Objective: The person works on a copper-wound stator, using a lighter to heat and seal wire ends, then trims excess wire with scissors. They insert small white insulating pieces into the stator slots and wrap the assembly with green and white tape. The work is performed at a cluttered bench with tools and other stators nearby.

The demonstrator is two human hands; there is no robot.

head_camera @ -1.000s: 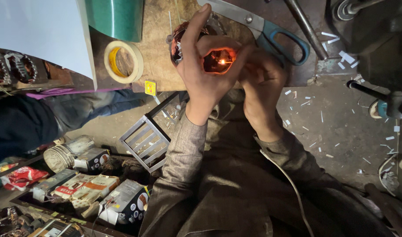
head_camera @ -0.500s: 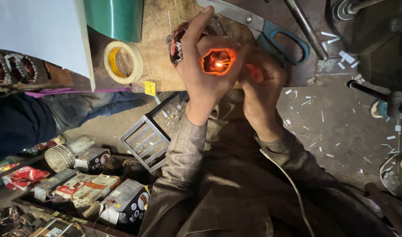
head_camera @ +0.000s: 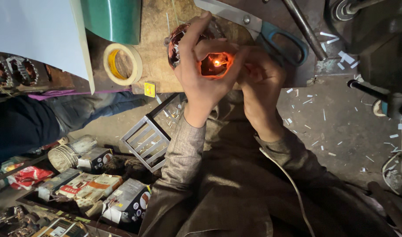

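Evidently, a copper-wound stator point(head_camera: 183, 41) was gripped by the curled left hand point(head_camera: 201, 74), a small flame point(head_camera: 217, 62) was cupped just behind it by the closed right hand point(head_camera: 260, 83), and fingertips so near could be scorched.

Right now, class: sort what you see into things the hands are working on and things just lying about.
In hand:
- left hand, gripping the wound coil ring
- right hand, at the ring's glowing centre

Lying about:
- scissors
- tape roll
- green roll
- metal rack
- small boxes
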